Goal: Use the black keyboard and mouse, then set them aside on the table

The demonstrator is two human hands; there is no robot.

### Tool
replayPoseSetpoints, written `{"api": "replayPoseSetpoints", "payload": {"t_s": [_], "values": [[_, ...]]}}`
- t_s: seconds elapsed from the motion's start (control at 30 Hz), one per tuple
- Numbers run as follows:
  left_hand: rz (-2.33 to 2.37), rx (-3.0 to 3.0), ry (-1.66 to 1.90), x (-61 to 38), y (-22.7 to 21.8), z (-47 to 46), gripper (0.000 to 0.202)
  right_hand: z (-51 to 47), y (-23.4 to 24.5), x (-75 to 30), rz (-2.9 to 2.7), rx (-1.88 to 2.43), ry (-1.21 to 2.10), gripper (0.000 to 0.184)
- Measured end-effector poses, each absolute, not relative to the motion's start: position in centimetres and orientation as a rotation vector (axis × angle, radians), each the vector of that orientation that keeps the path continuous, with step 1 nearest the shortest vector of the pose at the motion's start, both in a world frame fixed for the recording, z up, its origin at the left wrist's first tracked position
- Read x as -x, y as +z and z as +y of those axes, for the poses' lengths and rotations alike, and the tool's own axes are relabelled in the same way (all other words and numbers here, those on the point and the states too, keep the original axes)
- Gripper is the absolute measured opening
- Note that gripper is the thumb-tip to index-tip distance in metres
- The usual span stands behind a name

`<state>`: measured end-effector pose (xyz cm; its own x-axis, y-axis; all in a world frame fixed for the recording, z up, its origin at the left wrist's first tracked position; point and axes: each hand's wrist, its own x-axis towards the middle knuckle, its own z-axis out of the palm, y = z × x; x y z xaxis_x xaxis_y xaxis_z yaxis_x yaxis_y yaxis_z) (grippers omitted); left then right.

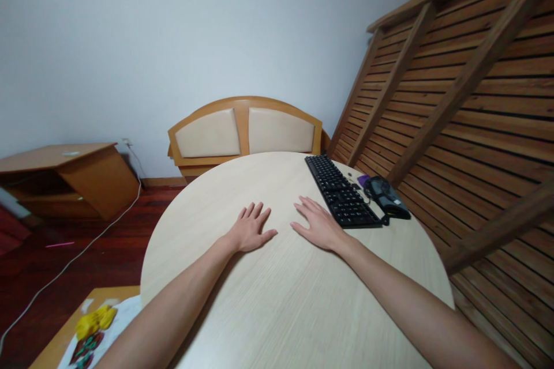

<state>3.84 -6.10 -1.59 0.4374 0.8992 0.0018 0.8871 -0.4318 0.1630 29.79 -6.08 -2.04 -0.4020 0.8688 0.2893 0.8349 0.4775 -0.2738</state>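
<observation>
Palm down on the round pale table (277, 311), my left hand (250, 228) lies with its fingers spread and holds nothing. My right hand (318, 223) rests flat on the same tabletop, fingers apart and nothing in them. Just to the right of it is a black keyboard (340, 190), set at a slant; my right hand is close to its left edge. Beyond the keyboard sits a dark pouch-like item (387, 196) with cables, and a small purple thing (362, 180) beside it.
A wooden slatted frame (467, 104) leans along the right side. Behind the table stands a padded headboard (277, 128). At left are a wooden cabinet (95, 179) and a white cable (78, 256) on the floor. A yellow item (95, 322) lies low at left.
</observation>
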Motion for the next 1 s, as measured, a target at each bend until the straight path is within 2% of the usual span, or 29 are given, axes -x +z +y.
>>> {"api": "replayPoseSetpoints", "payload": {"t_s": [0.13, 1.0], "values": [[1.589, -2.552, 0.118, -4.2, -1.7, -6.2, 0.086, -6.1, -3.1, -29.8, -2.417, 1.469, 0.242, 0.077], [1.601, -2.538, 0.115, -4.2, -2.1, -5.9, 0.082, -5.9, -4.0, -30.0, -2.415, 1.467, 0.241, 0.073]]}}
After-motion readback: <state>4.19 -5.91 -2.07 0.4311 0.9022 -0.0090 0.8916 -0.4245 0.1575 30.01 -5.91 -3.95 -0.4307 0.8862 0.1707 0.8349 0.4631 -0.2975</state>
